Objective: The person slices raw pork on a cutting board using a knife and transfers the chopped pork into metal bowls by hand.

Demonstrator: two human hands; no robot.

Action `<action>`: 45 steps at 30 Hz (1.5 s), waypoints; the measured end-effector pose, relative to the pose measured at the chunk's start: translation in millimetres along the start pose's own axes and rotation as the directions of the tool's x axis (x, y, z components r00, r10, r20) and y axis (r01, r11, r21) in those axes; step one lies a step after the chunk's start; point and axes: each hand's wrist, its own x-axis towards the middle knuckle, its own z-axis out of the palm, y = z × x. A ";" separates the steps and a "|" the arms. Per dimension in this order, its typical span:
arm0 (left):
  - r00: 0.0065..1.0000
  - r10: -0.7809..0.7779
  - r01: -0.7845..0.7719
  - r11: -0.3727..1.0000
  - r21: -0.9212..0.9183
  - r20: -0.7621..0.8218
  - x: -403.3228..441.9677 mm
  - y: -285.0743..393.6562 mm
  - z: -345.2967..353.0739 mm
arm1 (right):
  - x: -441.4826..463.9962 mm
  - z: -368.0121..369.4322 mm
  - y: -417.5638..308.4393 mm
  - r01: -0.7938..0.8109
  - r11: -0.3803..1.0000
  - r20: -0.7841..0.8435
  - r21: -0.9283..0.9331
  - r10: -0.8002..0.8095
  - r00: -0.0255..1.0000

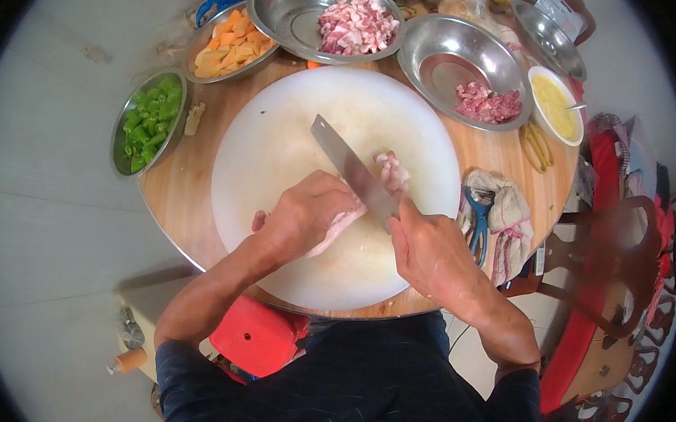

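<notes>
A round white cutting board (280,145) lies on the wooden table. My right hand (432,251) grips a cleaver (352,165), its broad blade slanting up and to the left across the board. Beneath my left hand (311,213) is a strip of raw meat (336,234), held down by curled fingers close to the blade. Part of that strip is hidden under the hand, and a darker end of meat (259,220) shows at the left of my wrist. Cut meat pieces (391,170) rest just right of the blade.
Around the board stand metal bowls with green peppers (151,126), orange slices (232,44), and cut meat (359,25); another bowl (433,50) holds a smaller meat pile. At right are a yellow-filled white bowl (553,106), blue-handled scissors (478,219), a cloth (511,222). A red stool (257,337) sits below.
</notes>
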 end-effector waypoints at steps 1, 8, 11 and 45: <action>1.000 -0.001 0.001 1.000 -0.001 0.002 -0.4 -0.4 0.3 | -2.0 2.8 0.5 0.021 1.000 -0.015 -0.001 -0.021 1.000; 0.999 0.030 -0.032 0.997 0.063 0.028 1.3 0.0 1.0 | -7.0 9.7 3.0 0.045 0.997 0.009 -0.061 -0.045 0.999; 0.999 0.026 -0.027 0.998 0.064 0.021 2.1 1.9 0.8 | -22.9 1.7 2.3 0.040 0.997 0.079 -0.064 -0.035 0.996; 0.994 -0.092 0.090 0.995 -0.045 -0.050 -8.6 4.0 0.0 | 15.2 10.1 4.5 -0.070 0.970 -0.058 -0.233 0.058 0.997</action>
